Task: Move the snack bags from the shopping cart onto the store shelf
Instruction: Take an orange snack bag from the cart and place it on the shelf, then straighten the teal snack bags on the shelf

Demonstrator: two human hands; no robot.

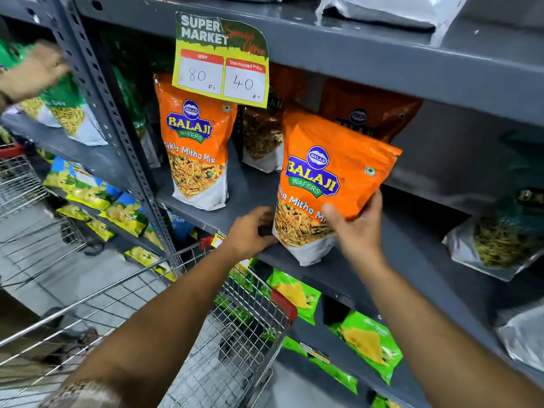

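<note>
An orange snack bag (332, 172) stands tilted on the front of the grey middle shelf (253, 189). My right hand (357, 228) grips its lower right side, thumb across the front. My left hand (250, 234) touches the bag's lower left corner at the shelf edge. A second orange bag of the same kind (195, 142) stands upright to the left, and more orange bags (368, 116) stand behind. The wire shopping cart (235, 328) sits below my arms; the part of its basket that I see holds no bags.
A price tag (222, 61) hangs from the upper shelf. Another person's hand (35, 72) reaches green bags at the far left. Green bags (368, 343) fill the lower shelf, blue and yellow ones (88, 189) lie lower left. A dark bag (500, 240) leans at right.
</note>
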